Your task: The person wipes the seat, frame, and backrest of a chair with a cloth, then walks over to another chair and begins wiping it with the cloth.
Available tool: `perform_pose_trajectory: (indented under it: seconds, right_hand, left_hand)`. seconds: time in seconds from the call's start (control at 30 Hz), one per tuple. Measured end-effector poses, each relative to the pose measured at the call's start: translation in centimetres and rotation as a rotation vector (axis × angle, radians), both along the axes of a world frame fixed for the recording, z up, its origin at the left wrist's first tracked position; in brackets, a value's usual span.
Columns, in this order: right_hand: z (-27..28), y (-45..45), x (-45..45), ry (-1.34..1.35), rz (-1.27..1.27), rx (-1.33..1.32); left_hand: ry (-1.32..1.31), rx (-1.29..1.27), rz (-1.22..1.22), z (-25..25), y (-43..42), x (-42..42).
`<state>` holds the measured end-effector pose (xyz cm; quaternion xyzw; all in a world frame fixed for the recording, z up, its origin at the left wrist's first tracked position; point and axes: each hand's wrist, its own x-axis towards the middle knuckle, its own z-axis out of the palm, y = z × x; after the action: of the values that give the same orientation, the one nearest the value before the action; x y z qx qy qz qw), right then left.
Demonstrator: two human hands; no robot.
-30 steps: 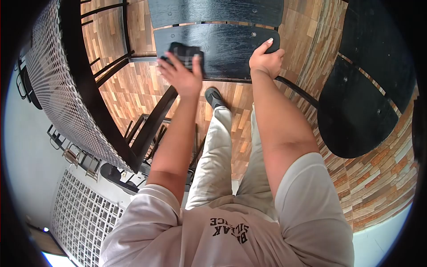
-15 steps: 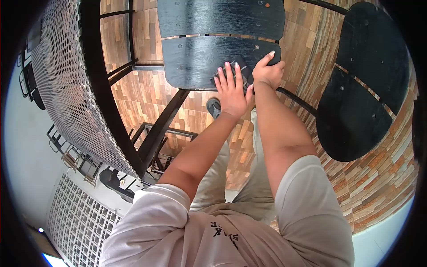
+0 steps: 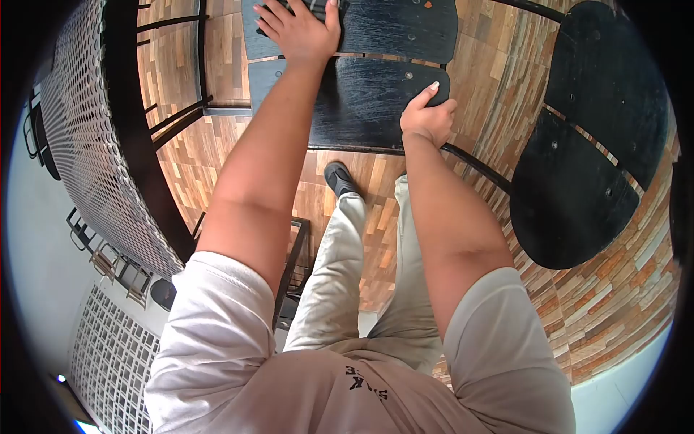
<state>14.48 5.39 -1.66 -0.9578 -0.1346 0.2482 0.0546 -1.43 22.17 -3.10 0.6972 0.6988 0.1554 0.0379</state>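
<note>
The left hand (image 3: 303, 32) lies palm down with fingers spread over a dark cloth with pale lines (image 3: 316, 9), covering most of it, on the far-left part of a black-painted seat made of two wooden boards (image 3: 369, 94); it seems to press the cloth down rather than grip it. The right hand (image 3: 429, 116) is curled around the seat's near right corner, thumb on top and fingers folded at the edge, probably to steady it. The boards' long axes and the gap between them run left to right, the near edge facing the person. The cloth's own direction cannot be told, hidden by the hand and cropped. A similar black two-board seat (image 3: 571, 192) stands to the right, set aslant.
</note>
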Motion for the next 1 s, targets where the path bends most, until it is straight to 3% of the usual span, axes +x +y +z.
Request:
perform_pose_trajectory:
  seconds: [0.1, 0.27, 0.4, 0.53, 0.7, 0.9, 1.0]
  right_hand:
    - [-0.3, -0.2, 0.0, -0.024, 0.01, 0.02]
    - [-0.3, -0.3, -0.2, -0.049, 0.039, 0.016]
    - [-0.6, -0.5, -0.1, -0.057, 0.051, 0.021]
    - [-0.8, -0.5, -0.1, -0.046, 0.053, 0.018]
    - [-0.7, -0.3, -0.1, -0.069, 0.065, 0.009]
    - [-0.3, -0.1, -0.3, -0.048, 0.029, 0.034]
    - [-0.1, -0.1, -0.3, -0.051, 0.027, 0.047]
  left_hand:
    - [-0.32, 0.122, 0.089, 1.5, 3.3, -1.3]
    - [-0.029, -0.041, 0.216, -0.6, -2.9, -5.9]
    - [0.015, -0.197, 0.356, 1.3, -15.4, -8.4]
    - [0.018, -0.234, 0.456, 1.7, -17.0, -8.3]
    - [0.022, -0.168, 0.399, 0.4, -8.5, -6.6]
    - [0.002, 0.216, 0.354, -2.0, 5.1, -3.0]
    - [0.247, 0.235, 0.042, -2.0, 8.9, -2.0]
